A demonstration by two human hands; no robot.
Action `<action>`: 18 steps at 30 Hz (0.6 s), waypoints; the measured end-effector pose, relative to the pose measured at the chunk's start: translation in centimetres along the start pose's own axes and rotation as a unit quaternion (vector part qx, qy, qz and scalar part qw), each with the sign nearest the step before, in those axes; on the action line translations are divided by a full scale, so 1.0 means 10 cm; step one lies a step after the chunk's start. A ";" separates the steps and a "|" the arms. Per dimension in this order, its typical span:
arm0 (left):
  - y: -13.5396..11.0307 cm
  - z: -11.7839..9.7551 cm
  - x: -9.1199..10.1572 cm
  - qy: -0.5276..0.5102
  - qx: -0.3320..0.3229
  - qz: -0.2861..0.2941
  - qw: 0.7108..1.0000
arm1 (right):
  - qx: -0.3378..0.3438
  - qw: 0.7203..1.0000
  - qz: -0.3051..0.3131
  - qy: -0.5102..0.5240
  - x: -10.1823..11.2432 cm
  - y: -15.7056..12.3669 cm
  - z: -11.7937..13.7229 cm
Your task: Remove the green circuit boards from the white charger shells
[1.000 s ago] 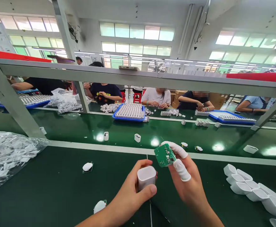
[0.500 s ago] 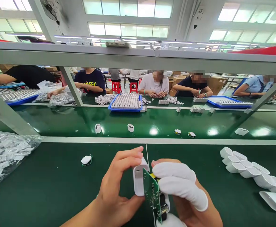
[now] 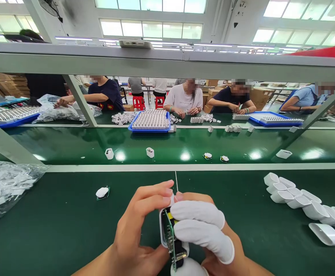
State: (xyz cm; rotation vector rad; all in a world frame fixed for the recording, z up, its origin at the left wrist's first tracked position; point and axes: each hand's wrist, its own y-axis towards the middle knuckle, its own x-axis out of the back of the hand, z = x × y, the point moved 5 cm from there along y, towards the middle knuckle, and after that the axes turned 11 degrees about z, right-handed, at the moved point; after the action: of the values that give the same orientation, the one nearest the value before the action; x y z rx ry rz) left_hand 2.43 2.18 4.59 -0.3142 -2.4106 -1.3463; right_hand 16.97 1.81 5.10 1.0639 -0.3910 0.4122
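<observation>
Fingers and thumb of my left hand (image 3: 144, 226) close around a white plastic housing (image 3: 162, 228) near the bottom middle of the head view. My right hand (image 3: 207, 230), with white covers on some fingers, grips a green circuit board (image 3: 169, 235) carrying dark and yellow components. The board stands on edge, its far edge at the housing's open mouth and seemingly partly within it. My right fingers hide much of the component side. To the left on the green bench lies another small circuit board (image 3: 102, 193) with a white oval piece on top.
Several empty white housings (image 3: 299, 201) stand in rows at right. A clear bag of white parts (image 3: 9, 188) lies at left. Beyond a pale rail (image 3: 78, 168), a green belt (image 3: 184, 143) carries scattered parts. Co-workers sit behind it near a blue tray (image 3: 150, 130).
The circuit board has moved left against the housing, closing the gap between them. My right hand has come closer to my left. The whole view has shifted slightly.
</observation>
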 end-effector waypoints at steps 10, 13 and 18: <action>0.00 0.07 0.00 -0.028 0.046 0.016 0.998 | -0.011 1.000 0.016 -0.018 -0.02 0.02 0.00; -0.02 0.09 0.00 -0.033 0.059 0.018 0.998 | -0.007 1.000 0.015 -0.009 -0.02 0.04 0.02; -0.03 0.08 0.00 -0.008 0.053 0.011 0.998 | -0.013 1.000 -0.008 0.002 -0.04 0.07 0.01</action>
State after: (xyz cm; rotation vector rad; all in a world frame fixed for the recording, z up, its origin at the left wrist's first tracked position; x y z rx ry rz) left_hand 2.15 2.70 3.93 -0.3233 -2.4744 -1.2047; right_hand 16.29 1.96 5.44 1.0391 -0.3832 0.3946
